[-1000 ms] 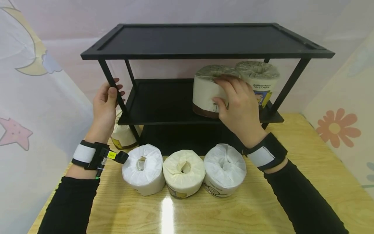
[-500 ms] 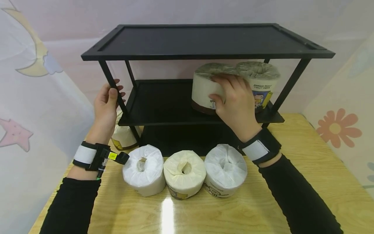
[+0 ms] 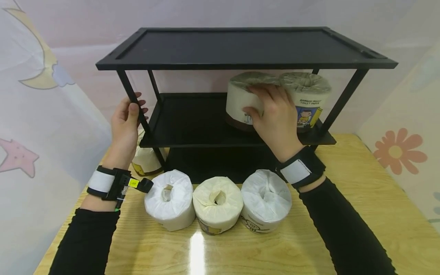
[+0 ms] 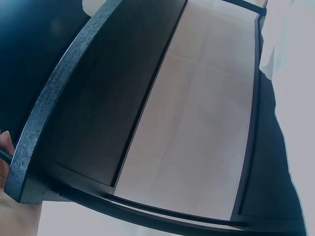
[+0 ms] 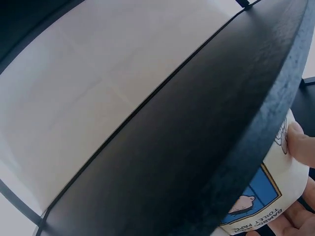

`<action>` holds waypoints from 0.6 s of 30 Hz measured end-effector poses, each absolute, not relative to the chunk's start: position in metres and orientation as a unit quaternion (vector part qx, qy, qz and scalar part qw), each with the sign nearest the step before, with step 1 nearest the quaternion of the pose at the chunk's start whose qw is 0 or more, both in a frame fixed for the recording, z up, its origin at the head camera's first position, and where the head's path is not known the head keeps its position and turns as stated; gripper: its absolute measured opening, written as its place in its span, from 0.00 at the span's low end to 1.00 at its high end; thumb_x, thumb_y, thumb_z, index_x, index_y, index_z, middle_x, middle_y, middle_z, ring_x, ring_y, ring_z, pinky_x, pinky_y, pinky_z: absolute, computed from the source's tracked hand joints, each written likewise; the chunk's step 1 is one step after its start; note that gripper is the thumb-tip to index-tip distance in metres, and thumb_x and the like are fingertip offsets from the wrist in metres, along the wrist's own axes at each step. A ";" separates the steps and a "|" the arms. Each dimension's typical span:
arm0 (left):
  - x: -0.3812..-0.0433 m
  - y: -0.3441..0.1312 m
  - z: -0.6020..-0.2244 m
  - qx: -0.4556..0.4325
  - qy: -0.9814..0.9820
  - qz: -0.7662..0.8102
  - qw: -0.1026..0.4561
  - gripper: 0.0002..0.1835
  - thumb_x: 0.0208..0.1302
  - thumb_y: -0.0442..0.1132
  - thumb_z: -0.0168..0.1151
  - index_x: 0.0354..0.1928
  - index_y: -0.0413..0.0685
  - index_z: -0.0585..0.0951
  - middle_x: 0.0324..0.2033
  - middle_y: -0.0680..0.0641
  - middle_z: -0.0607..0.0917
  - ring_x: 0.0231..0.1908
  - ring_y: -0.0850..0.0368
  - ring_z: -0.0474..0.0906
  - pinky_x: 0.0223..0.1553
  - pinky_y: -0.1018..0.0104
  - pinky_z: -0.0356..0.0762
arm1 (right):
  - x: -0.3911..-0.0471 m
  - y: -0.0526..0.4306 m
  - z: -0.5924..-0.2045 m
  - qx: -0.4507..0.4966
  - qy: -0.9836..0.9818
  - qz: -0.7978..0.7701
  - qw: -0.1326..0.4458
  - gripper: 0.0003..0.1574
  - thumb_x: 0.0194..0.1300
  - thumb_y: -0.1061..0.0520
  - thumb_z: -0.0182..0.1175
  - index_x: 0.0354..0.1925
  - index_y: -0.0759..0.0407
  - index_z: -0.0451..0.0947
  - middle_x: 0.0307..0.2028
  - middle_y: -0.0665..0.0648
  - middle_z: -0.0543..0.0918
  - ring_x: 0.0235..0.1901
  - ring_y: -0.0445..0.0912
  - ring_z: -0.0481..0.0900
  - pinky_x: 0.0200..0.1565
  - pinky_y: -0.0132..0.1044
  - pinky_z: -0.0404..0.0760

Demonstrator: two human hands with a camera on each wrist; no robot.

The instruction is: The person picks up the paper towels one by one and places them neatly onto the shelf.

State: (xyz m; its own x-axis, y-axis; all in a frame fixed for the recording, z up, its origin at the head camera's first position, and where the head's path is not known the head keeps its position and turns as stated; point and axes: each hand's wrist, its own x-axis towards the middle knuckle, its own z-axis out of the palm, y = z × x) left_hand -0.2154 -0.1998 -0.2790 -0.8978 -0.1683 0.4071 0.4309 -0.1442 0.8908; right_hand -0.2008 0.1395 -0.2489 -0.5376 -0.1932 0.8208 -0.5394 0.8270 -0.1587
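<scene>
My right hand [image 3: 275,118] grips a wrapped toilet roll [image 3: 240,101] on the middle level of a black rack [image 3: 220,65], thumb at its front and fingers over the top. Close on its right stands a second toilet roll [image 3: 311,103], upright, with a blue and yellow picture. In the right wrist view, a printed toilet roll [image 5: 283,179] shows behind the rack's edge, with fingers on it. My left hand [image 3: 124,122] holds the rack's front left post [image 3: 128,86], thumb in front and fingertips behind. Only a sliver of that hand shows in the left wrist view.
Three wrapped toilet rolls stand in a row before the rack: a white one [image 3: 172,214], a cream one [image 3: 220,217] and another white one [image 3: 264,210]. A further roll [image 3: 148,158] is partly hidden behind the left post. Everything rests on a wooden table [image 3: 165,252].
My right hand has moved a little left and back, and the roll it grips now sits slightly deeper on the middle level. My left hand has stayed on the post.
</scene>
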 end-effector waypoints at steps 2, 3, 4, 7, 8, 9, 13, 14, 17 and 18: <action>-0.216 -0.200 -0.278 -0.104 -0.621 -0.750 0.202 0.32 0.53 0.57 0.60 0.58 0.48 0.79 0.48 0.46 0.77 0.49 0.53 0.75 0.53 0.68 0.72 | -0.203 0.139 -0.248 0.212 -0.855 0.201 0.429 0.29 0.55 0.54 0.76 0.54 0.62 0.81 0.51 0.64 0.81 0.54 0.61 0.74 0.61 0.54 0.68; -0.216 -0.200 -0.278 -0.103 -0.620 -0.751 0.203 0.32 0.52 0.57 0.61 0.58 0.49 0.79 0.48 0.46 0.77 0.49 0.53 0.75 0.53 0.68 0.72 | -0.204 0.139 -0.248 0.212 -0.855 0.201 0.428 0.30 0.55 0.53 0.76 0.54 0.62 0.81 0.51 0.64 0.81 0.54 0.61 0.74 0.61 0.54 0.68; -0.216 -0.200 -0.278 -0.103 -0.618 -0.752 0.205 0.32 0.52 0.57 0.61 0.57 0.48 0.79 0.48 0.46 0.77 0.49 0.53 0.75 0.53 0.68 0.73 | -0.205 0.139 -0.248 0.211 -0.856 0.202 0.426 0.30 0.55 0.53 0.76 0.54 0.61 0.82 0.51 0.63 0.81 0.54 0.61 0.74 0.61 0.54 0.68; -0.215 -0.200 -0.278 -0.101 -0.615 -0.755 0.206 0.32 0.51 0.57 0.62 0.57 0.48 0.80 0.48 0.46 0.77 0.48 0.53 0.75 0.52 0.68 0.73 | -0.206 0.140 -0.247 0.213 -0.859 0.204 0.419 0.30 0.56 0.53 0.75 0.55 0.61 0.81 0.52 0.63 0.81 0.54 0.61 0.74 0.61 0.53 0.68; -0.215 -0.200 -0.278 -0.101 -0.616 -0.754 0.207 0.32 0.51 0.57 0.62 0.57 0.48 0.80 0.48 0.46 0.77 0.48 0.53 0.75 0.52 0.68 0.73 | -0.206 0.141 -0.247 0.215 -0.860 0.207 0.415 0.30 0.56 0.52 0.75 0.56 0.61 0.81 0.52 0.64 0.81 0.54 0.61 0.74 0.61 0.53 0.68; -0.215 -0.199 -0.278 -0.101 -0.615 -0.755 0.205 0.32 0.51 0.57 0.62 0.57 0.48 0.80 0.48 0.46 0.77 0.48 0.53 0.75 0.52 0.68 0.73 | -0.205 0.141 -0.247 0.216 -0.861 0.209 0.411 0.31 0.56 0.53 0.75 0.56 0.61 0.81 0.53 0.64 0.80 0.54 0.61 0.73 0.62 0.53 0.68; -0.214 -0.199 -0.278 -0.106 -0.615 -0.754 0.205 0.33 0.50 0.58 0.62 0.57 0.49 0.80 0.48 0.45 0.77 0.48 0.52 0.75 0.52 0.68 0.73 | -0.204 0.146 -0.246 0.224 -0.865 0.212 0.397 0.31 0.58 0.54 0.74 0.59 0.61 0.79 0.56 0.63 0.79 0.56 0.61 0.72 0.62 0.52 0.68; -0.214 -0.198 -0.278 -0.107 -0.617 -0.752 0.205 0.33 0.50 0.58 0.61 0.57 0.50 0.80 0.48 0.45 0.77 0.49 0.52 0.75 0.53 0.68 0.73 | -0.203 0.147 -0.246 0.227 -0.865 0.215 0.393 0.31 0.59 0.56 0.73 0.60 0.61 0.79 0.57 0.63 0.79 0.57 0.61 0.72 0.63 0.51 0.67; -0.214 -0.199 -0.278 -0.107 -0.617 -0.752 0.206 0.34 0.49 0.59 0.62 0.57 0.50 0.80 0.48 0.45 0.77 0.48 0.53 0.75 0.52 0.67 0.73 | -0.201 0.151 -0.246 0.240 -0.866 0.209 0.384 0.30 0.62 0.59 0.70 0.62 0.60 0.77 0.59 0.63 0.77 0.60 0.60 0.71 0.66 0.51 0.64; -0.213 -0.199 -0.278 -0.106 -0.617 -0.752 0.206 0.34 0.49 0.59 0.62 0.57 0.49 0.80 0.48 0.45 0.77 0.48 0.53 0.76 0.52 0.67 0.73 | -0.201 0.152 -0.246 0.245 -0.867 0.208 0.382 0.29 0.63 0.60 0.68 0.62 0.60 0.76 0.60 0.63 0.77 0.61 0.59 0.71 0.67 0.50 0.63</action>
